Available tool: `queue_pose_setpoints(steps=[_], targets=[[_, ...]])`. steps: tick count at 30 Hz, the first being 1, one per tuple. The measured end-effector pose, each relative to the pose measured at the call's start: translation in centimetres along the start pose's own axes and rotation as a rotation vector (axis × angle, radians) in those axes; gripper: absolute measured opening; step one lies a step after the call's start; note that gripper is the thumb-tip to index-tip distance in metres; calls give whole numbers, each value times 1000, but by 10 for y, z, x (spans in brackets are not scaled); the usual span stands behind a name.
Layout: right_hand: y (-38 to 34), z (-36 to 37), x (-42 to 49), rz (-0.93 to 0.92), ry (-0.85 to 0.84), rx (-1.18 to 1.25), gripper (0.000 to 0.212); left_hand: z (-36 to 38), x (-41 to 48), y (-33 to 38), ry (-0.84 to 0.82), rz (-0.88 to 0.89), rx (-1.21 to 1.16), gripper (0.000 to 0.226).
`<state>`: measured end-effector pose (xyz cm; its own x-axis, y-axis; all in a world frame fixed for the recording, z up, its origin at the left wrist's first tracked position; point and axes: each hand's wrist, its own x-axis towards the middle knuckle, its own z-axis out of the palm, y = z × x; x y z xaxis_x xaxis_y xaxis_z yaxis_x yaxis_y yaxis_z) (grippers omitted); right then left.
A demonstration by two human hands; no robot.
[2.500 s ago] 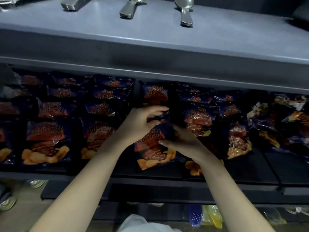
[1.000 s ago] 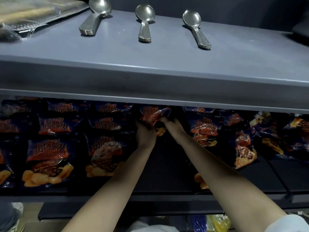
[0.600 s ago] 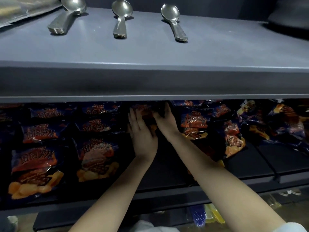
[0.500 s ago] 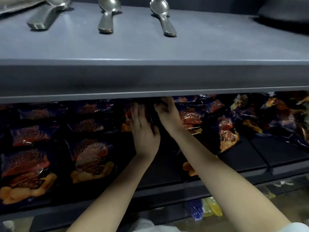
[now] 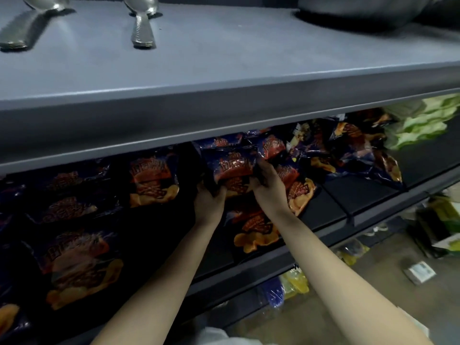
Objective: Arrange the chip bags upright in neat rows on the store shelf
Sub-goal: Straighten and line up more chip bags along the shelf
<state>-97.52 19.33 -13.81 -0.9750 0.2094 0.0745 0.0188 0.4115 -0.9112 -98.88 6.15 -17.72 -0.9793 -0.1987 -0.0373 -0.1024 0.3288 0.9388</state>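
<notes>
Grey upper shelf (image 5: 249,58), dim littered floor (image 5: 323,317).

Upper shelf (image 5: 224,70), grey: two spoons (image 5: 143,23) lie with handles toward me, and a dark vessel (image 5: 361,6) sits at the right rear. Lower shelf (image 5: 361,197), black, the one I face: bags (image 5: 154,178) are set in rows at the left. A flat bag (image 5: 256,227) lies near the front edge, a loose heap (image 5: 348,150) of bags slumps at the right, and green packs (image 5: 423,120) lie beyond it.
</notes>
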Motion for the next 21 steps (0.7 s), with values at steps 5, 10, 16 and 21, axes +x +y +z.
queue_pose_setpoints(steps=[5, 10, 16, 21], targets=[[1, -1, -1, -27, -23, -10, 53, -3, -1, 5, 85, 21, -56, 63], [-11, 1, 1, -102, 2, 73, 52, -18, -6, 18, 242, 143, -148, 59], [-36, 35, 8, -60, -248, 208, 66, -65, -2, 15, 412, 350, -144, 46], [-50, 76, 4, -3, -450, 272, 63, -102, -11, 4, 499, 274, -85, 51]])
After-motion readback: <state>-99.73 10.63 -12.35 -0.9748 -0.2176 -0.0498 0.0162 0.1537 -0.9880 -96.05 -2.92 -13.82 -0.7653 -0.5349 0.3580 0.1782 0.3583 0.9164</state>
